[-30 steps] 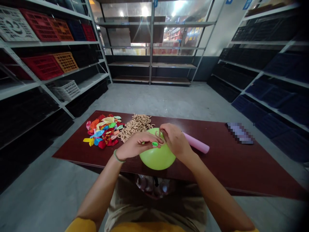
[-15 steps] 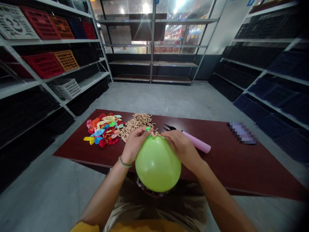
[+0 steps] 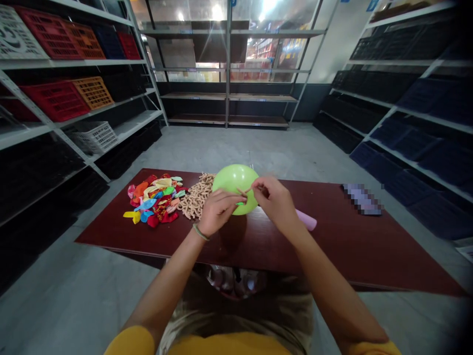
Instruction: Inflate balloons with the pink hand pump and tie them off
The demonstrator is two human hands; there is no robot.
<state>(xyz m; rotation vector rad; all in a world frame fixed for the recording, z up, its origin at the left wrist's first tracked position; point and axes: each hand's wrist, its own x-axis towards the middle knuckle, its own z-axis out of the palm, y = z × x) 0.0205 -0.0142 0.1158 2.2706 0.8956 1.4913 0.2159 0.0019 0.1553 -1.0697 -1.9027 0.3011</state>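
Left hand (image 3: 218,212) and right hand (image 3: 275,201) both up over the tabletop (image 3: 354,246), close together but not touching, fingers curled into pinches rather than spread. Right between them: one green balloon (image 3: 235,190), blown up and almost round, long axis close to upright in this view, fat end pointing away from the body, neck end down toward the hands. Looks held off the tabletop, with a shadow underneath. Left fingers (image 3: 231,196) around the neck, small green rolled lip (image 3: 241,203) just showing. Right fingertips (image 3: 258,181) pinching one thin tan strip (image 3: 246,192), though no telling if it's tied on. One band (image 3: 200,231) on the left wrist.

Just left of the left hand, one heap of tan twisted loops (image 3: 195,197), then one pile of deflated balloons (image 3: 151,202), way too many to count. Near the right hand, one pink tube (image 3: 306,220). Farther right, one pixelated patch (image 3: 362,199), impossible to make out.
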